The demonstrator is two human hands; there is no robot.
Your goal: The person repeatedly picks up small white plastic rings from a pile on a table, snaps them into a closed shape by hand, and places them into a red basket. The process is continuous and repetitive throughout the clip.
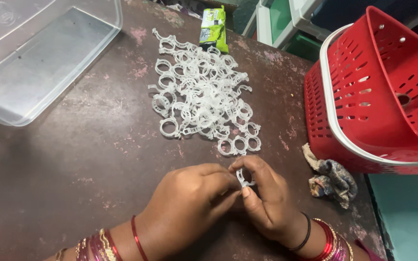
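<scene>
Fingertips (pixel 246 192) of both hands pinch one clear plastic ring clip (pixel 243 177) at table centre-bottom. Left hand (pixel 189 205) and right hand (pixel 267 198) touch, each grasping the clip. One pile of ring clips (pixel 201 94) lies at 12 o'clock, too tangled to count. One clear plastic tub (pixel 35 72) sits at 10 o'clock, one red slotted basket (pixel 373 92) at 3 o'clock overhanging the table edge, one green packet (pixel 214 29) beyond the pile, one crumpled cloth (pixel 332 176) just right of the hands. Bare brown tabletop (pixel 73 164) opens at 9 o'clock.
</scene>
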